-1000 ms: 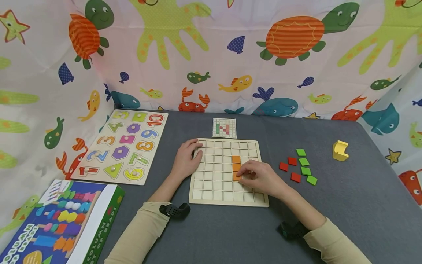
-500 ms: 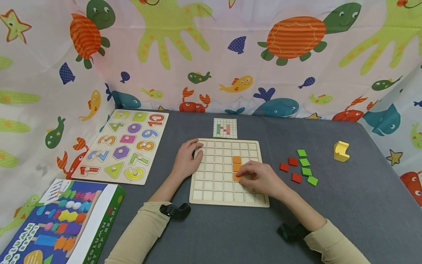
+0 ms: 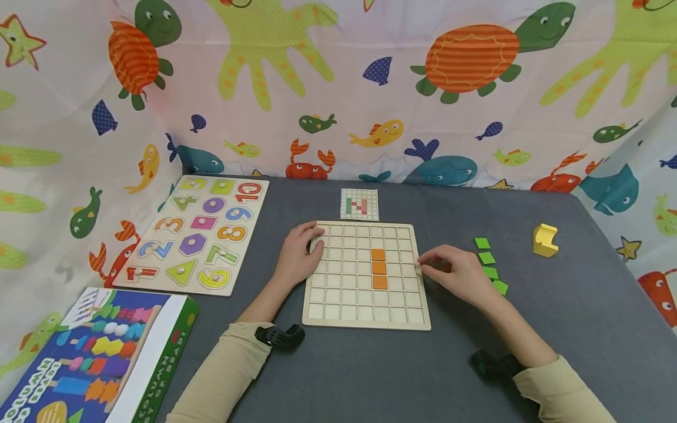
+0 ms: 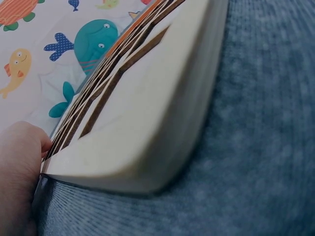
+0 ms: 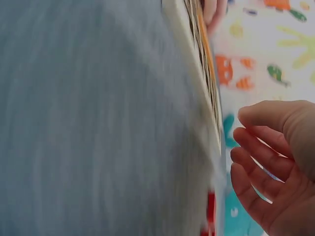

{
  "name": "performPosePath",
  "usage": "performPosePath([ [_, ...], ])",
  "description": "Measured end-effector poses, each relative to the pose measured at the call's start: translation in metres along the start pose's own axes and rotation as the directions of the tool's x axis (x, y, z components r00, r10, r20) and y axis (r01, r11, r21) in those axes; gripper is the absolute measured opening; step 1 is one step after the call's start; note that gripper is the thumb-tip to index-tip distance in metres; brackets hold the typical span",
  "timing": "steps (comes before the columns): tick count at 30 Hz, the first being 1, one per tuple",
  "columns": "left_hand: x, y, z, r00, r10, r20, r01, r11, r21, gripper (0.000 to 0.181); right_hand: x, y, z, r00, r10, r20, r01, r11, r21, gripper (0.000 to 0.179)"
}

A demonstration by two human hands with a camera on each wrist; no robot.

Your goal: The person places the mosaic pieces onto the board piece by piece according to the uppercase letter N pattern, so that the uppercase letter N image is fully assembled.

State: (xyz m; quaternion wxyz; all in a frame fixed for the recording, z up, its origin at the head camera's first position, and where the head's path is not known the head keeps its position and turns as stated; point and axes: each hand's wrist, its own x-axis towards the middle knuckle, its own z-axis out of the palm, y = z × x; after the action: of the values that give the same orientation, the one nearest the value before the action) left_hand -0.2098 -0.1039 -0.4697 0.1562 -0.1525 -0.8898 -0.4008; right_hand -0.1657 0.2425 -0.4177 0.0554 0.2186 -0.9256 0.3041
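Note:
A wooden grid board (image 3: 338,320) lies on the table, with three orange tiles (image 3: 379,267) in one column of its cells. My left hand (image 3: 297,255) rests on the board's upper left edge; in the left wrist view only part of that hand (image 4: 19,172) shows beside the board. Just past the board's right edge is my right hand (image 3: 457,273), its fingers loosely bent and holding nothing. Thumb and fingers stand apart in the right wrist view. Several green tiles (image 3: 486,258) sit right of this hand. Red tiles (image 5: 211,209) show only in the right wrist view.
A small pattern card (image 3: 359,204) lies behind the board. To the left are a number-and-shape puzzle board (image 3: 248,235) and a bead-toy box (image 3: 143,358). A yellow curved block (image 3: 545,240) stands at the right. A curtain printed with sea animals (image 3: 338,76) hangs behind.
My right hand has left the orange tiles and moved right, off the board, now covering the red tiles in the head view. The left hand stays in place.

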Motion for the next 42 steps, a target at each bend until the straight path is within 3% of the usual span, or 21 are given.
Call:
performPosePath([
  [4, 0.000, 0.000, 0.001, 1.000, -0.006, 0.003, 0.006, 1.000, 0.001, 0.027, -0.008, 0.019, -0.018, 0.998, 0.060, -0.007, -0.060, 0.995, -0.083, 0.015],
  [10, 0.000, 0.000, 0.000, 1.000, -0.011, 0.005, 0.011, 1.000, 0.005, 0.027, -0.019, 0.034, -0.034, 0.993, 0.113, 0.025, -0.109, 0.985, -0.131, 0.018],
  [16, 0.001, 0.001, 0.000, 1.000, -0.015, 0.008, 0.015, 1.000, 0.013, 0.027, -0.022, 0.038, -0.038, 0.987, 0.144, 0.064, -0.134, 0.981, -0.142, 0.024],
  [23, 0.001, 0.001, 0.001, 1.000, -0.019, 0.008, 0.019, 1.000, 0.024, 0.027, -0.022, 0.039, -0.034, 0.993, 0.116, 0.033, -0.111, 0.984, -0.139, 0.022],
  [31, 0.001, -0.001, 0.001, 1.000, -0.003, -0.004, 0.003, 1.000, 0.020, 0.027, -0.020, 0.022, -0.025, 0.990, 0.135, 0.031, -0.133, 0.989, -0.067, 0.022],
  [42, 0.001, 0.001, 0.000, 1.000, -0.013, 0.005, 0.013, 1.000, 0.017, 0.027, -0.014, -0.024, 0.011, 0.994, -0.043, 0.105, 0.033, 0.995, 0.097, 0.021],
])
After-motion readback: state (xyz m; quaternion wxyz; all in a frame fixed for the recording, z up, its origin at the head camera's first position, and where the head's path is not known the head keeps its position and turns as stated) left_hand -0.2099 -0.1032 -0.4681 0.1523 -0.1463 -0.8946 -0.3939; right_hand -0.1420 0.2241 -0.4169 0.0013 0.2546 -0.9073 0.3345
